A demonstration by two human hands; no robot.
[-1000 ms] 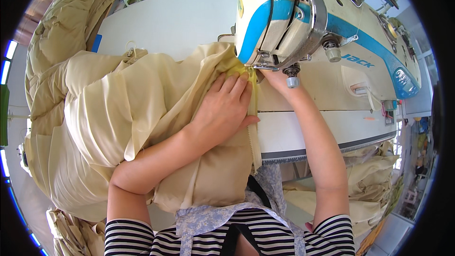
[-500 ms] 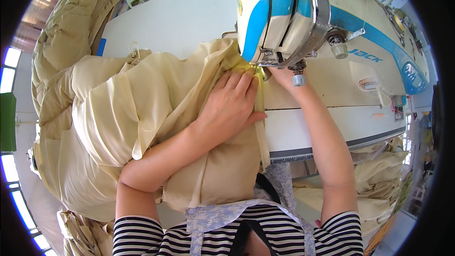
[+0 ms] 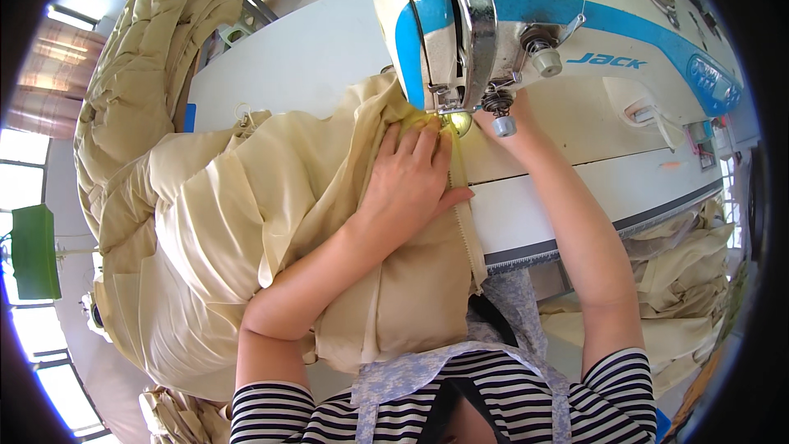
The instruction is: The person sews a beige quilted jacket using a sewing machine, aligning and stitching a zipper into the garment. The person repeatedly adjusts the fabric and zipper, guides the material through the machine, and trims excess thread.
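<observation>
Resting left hand (image 3: 411, 174) flat, fingers slightly parted, on beige fabric (image 3: 215, 214) left of and before the sewing machine (image 3: 546, 20). Holding right hand (image 3: 524, 125) partly hidden behind it; cannot tell its grip.

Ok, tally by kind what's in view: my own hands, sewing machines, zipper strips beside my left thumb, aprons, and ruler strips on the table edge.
Left hand and right hand: 2 hands
Sewing machine: 1
Zipper strip: 1
Apron: 1
Ruler strip: 1
Total: 6
</observation>
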